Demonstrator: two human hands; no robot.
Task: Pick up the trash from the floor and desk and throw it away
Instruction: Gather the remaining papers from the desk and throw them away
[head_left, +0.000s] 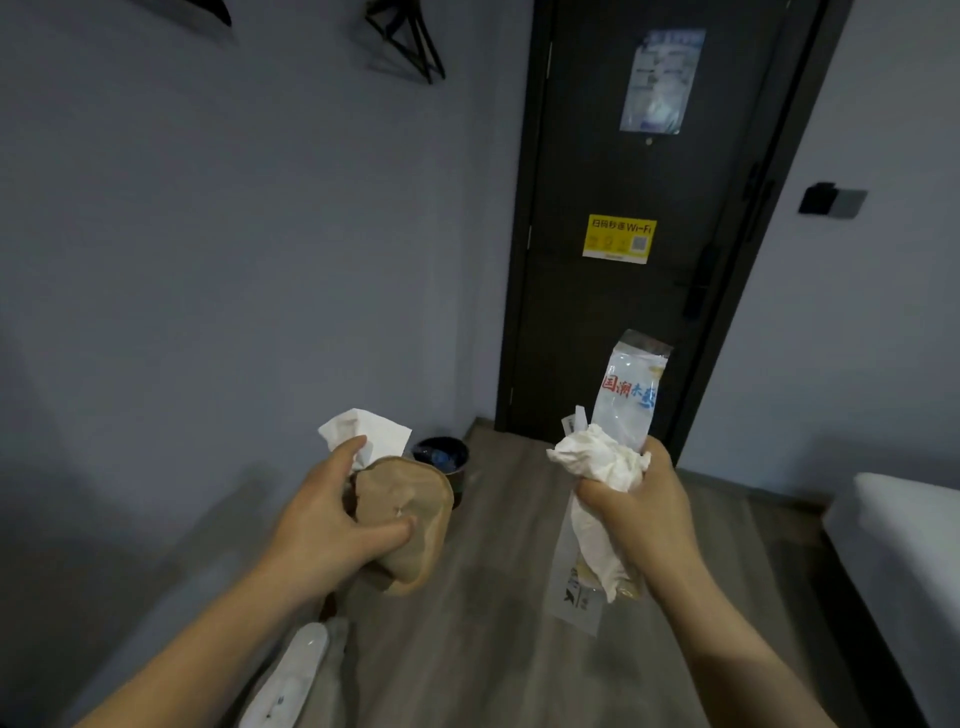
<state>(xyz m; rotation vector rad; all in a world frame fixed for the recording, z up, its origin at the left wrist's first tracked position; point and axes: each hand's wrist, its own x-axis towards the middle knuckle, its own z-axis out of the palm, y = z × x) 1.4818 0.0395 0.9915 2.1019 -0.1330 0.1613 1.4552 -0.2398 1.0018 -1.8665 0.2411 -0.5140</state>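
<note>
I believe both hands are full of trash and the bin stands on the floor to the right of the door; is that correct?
Not quite: in the head view the bin stands left of the door, by the wall. Both the left hand and the right hand are indeed full of trash.

Grey walls (234, 234) met a wood-look floor (493, 597); a dark door (649, 291) carried a yellow sticker (619, 238).

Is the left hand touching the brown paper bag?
Touching. The head view shows the left hand wrapped around the brown paper bag, thumb pressed across its front.
</note>
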